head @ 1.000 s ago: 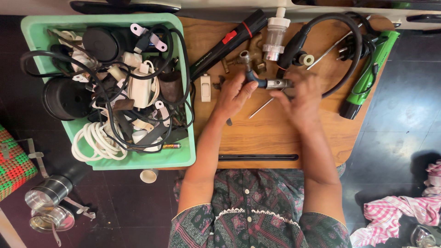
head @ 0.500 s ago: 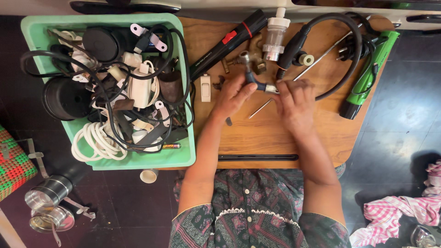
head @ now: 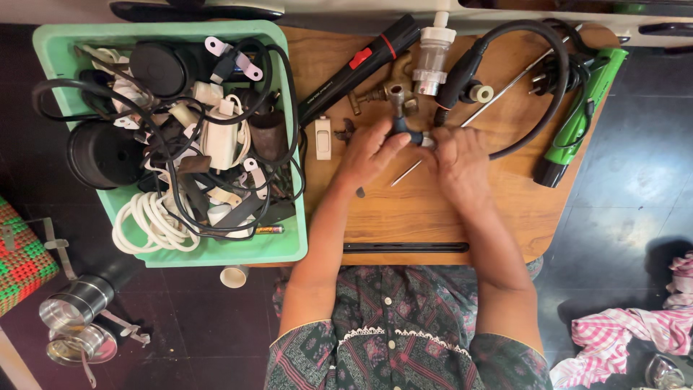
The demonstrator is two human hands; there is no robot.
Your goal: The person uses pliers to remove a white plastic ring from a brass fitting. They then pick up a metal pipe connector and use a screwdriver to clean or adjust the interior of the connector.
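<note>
Change vs. earlier views: left hand point(head: 369, 150) has slid down and left a bit, its fingertips now on the blue-handled tool point(head: 406, 131) near the tool's lower end. Right hand point(head: 456, 160) has dropped lower on the wooden table point(head: 433, 209) and closed in, so both hands meet at the tool. The tool's metal head point(head: 395, 92) now stands clear above the fingers, approx. upright.

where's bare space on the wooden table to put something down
Bare wood lies between the forearms, above the thin black rod, and right of the right hand below the green tool. The far edge around the brass fittings and the green plastic tub are crowded.
</note>
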